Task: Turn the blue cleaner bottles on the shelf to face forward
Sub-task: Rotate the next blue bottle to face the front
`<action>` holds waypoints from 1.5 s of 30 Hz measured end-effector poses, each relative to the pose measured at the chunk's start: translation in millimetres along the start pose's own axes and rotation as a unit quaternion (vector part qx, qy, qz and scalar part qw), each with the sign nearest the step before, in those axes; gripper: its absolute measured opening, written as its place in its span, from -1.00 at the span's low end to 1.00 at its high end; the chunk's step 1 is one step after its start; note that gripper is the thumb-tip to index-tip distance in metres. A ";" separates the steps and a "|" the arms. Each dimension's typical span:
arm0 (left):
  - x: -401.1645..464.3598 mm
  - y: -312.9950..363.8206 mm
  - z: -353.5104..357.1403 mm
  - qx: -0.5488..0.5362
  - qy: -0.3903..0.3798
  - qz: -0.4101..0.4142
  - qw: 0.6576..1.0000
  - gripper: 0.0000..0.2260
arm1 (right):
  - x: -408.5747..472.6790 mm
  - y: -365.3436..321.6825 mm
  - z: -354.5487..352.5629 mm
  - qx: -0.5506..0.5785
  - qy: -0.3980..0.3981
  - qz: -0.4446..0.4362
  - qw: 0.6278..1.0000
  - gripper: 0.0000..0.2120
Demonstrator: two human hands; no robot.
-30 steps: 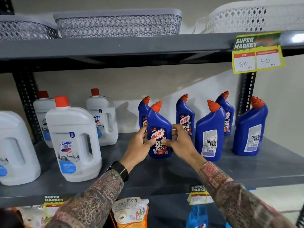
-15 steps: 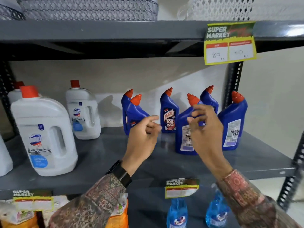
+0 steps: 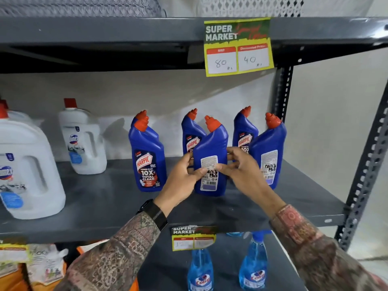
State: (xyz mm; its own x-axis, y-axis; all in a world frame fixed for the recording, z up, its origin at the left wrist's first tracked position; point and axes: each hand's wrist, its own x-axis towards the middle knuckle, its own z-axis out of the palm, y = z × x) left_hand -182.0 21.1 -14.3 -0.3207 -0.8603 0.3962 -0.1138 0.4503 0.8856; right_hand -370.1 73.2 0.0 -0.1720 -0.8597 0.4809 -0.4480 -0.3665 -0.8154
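Note:
Several blue cleaner bottles with orange caps stand on the grey middle shelf (image 3: 100, 198). The middle front bottle (image 3: 212, 148) shows its white back label; my left hand (image 3: 184, 177) grips its left side and my right hand (image 3: 241, 171) its right side. The left front bottle (image 3: 147, 158) shows its Harpic front label. Behind it a second orange cap peeks out. Two rear bottles (image 3: 192, 137) (image 3: 244, 135) face forward. The far right bottle (image 3: 269, 152) shows its back label.
White Domex jugs (image 3: 27, 171) (image 3: 84, 141) stand at the left of the shelf. A yellow price tag (image 3: 238, 47) hangs from the upper shelf edge. Blue spray bottles (image 3: 200, 269) stand on the lower shelf. A perforated upright (image 3: 365, 175) bounds the right side.
Both hands left the first bottle, which now faces forward, and closed on the middle bottle with the back label. The camera moved closer and to the right.

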 end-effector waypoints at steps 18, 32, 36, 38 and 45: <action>-14.5 27.3 0.4 -0.008 -0.008 0.066 0.998 -0.31 | 2.5 -40.4 19.2 0.022 0.074 -0.043 0.996 -0.72; -9.0 54.0 -26.1 0.024 -0.134 0.015 0.991 -0.84 | 9.5 -17.8 17.9 0.246 -0.036 0.034 0.968 -0.62; -3.7 43.1 -29.6 0.014 -0.065 0.031 0.997 -0.86 | 13.6 -11.7 14.6 0.239 -0.047 0.032 0.969 -0.62; -1.7 37.7 -30.1 -0.016 -0.048 0.034 0.998 -0.82 | 17.8 -10.6 10.0 0.226 -0.078 0.041 0.970 -0.55; 10.9 20.7 -19.0 0.010 0.030 0.055 0.998 -0.66 | 23.0 -2.1 17.6 0.057 0.011 0.043 0.997 -0.51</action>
State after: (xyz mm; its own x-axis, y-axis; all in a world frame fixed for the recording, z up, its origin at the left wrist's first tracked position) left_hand -170.0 16.4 13.0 -0.2753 -0.8183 0.5045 -0.0998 0.5463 0.8316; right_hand -357.7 48.0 7.0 -0.2257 -0.8823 0.4130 -0.3282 -0.3303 -0.8850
